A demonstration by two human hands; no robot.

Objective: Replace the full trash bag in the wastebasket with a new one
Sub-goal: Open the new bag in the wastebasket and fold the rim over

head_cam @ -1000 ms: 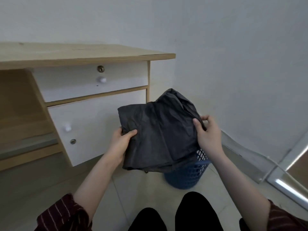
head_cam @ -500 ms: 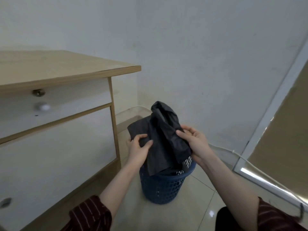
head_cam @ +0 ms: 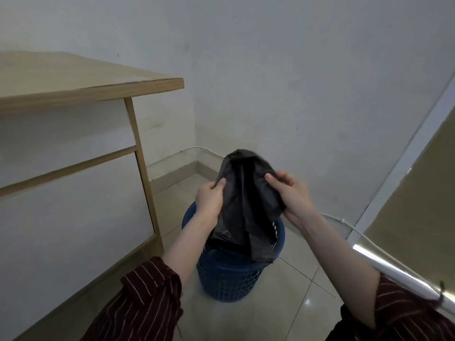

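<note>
A dark grey trash bag (head_cam: pixel 246 198) hangs bunched over a blue perforated plastic wastebasket (head_cam: pixel 229 279) that stands on the tiled floor. My left hand (head_cam: pixel 210 200) grips the bag's left edge with thumb on top. My right hand (head_cam: pixel 291 193) pinches the bag's right side near its top. The bag's lower end dips inside the basket's rim; the basket's inside is mostly hidden by the bag.
A wooden desk (head_cam: pixel 93 84) with white drawer fronts stands close on the left. White walls meet in a corner behind the basket, with a cable (head_cam: pixel 202 147) along the baseboard. A door frame (head_cam: pixel 398 168) and a shiny threshold strip (head_cam: pixel 394 269) run along the right.
My view swung right and closer to the basket. Both hands lowered the bag from in front of the drawers down onto the basket and gathered it narrower.
</note>
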